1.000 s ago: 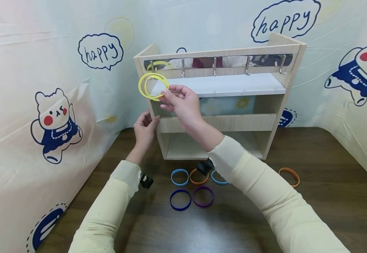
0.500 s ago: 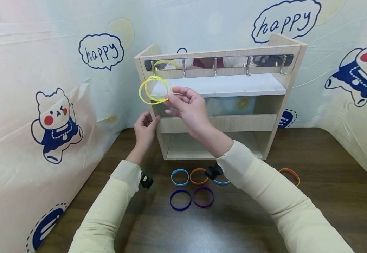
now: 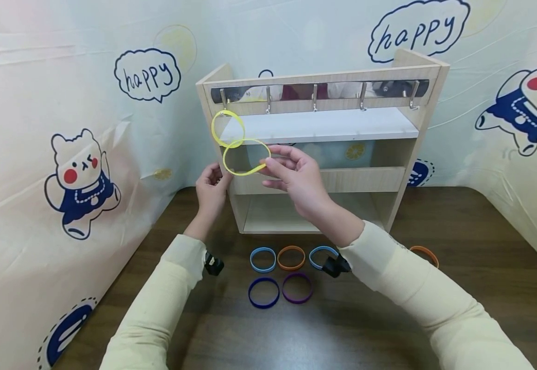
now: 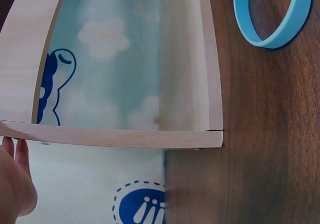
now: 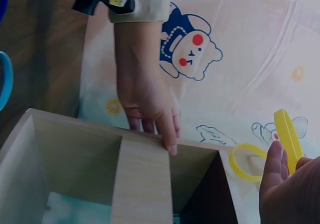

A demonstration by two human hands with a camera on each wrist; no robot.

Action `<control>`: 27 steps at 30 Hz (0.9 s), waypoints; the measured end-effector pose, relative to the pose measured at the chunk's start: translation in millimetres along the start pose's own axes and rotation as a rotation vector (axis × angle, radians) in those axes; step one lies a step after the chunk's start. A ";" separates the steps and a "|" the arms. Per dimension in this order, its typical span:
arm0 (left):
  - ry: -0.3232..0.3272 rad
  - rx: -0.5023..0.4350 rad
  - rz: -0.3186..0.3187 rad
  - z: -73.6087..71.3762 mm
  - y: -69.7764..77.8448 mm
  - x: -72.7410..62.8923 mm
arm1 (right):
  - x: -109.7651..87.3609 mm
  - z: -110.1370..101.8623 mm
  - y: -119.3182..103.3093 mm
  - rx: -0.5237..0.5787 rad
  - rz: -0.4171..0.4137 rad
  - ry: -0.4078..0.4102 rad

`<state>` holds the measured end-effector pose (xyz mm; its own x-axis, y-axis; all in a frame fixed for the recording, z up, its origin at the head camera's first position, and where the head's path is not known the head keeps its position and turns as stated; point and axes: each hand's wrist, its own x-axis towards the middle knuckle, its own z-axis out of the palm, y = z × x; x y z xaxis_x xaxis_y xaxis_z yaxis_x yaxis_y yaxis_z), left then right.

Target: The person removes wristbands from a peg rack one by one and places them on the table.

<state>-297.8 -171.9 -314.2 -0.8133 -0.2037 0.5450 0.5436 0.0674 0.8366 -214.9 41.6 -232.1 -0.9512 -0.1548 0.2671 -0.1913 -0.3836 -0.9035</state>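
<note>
My right hand (image 3: 303, 180) pinches a yellow wristband (image 5: 288, 139) between thumb and fingers, in front of the shelf's left part. Another yellow wristband (image 3: 213, 128) hangs from the leftmost hook (image 3: 223, 97); the two overlap in the head view. At the left side panel of the small wooden shelf (image 3: 361, 180), my left hand (image 3: 211, 195) grips the edge, thumb in front and fingers on the outer side. In the left wrist view only part of that hand shows, its fingertips at the panel.
On the brown table (image 3: 231, 339) before the shelf lie light blue (image 3: 263, 271), orange (image 3: 291, 269), dark blue (image 3: 264, 307) and purple (image 3: 298, 302) wristbands. One more orange wristband (image 3: 428, 251) lies right, partly behind my sleeve. More metal hooks line the mirrored strip (image 3: 338, 91).
My right hand has moved down and right from the leftmost hook with one yellow wristband, while the other stays hanging there. My left hand has kept its place.
</note>
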 end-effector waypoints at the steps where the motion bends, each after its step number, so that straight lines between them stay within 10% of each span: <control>1: 0.001 -0.004 -0.002 -0.2 -0.4 0.0 | -1.9 -3.3 1.2 -0.001 0.002 0.001; 27: 0.003 0.017 -0.047 -0.1 1.0 -0.5 | -53.2 -84.1 29.9 -0.105 0.120 0.084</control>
<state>-296.8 -171.8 -313.7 -0.8375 -0.2095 0.5046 0.5009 0.0744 0.8623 -190.4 115.0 -301.5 -0.9848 -0.1151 0.1303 -0.0954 -0.2691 -0.9584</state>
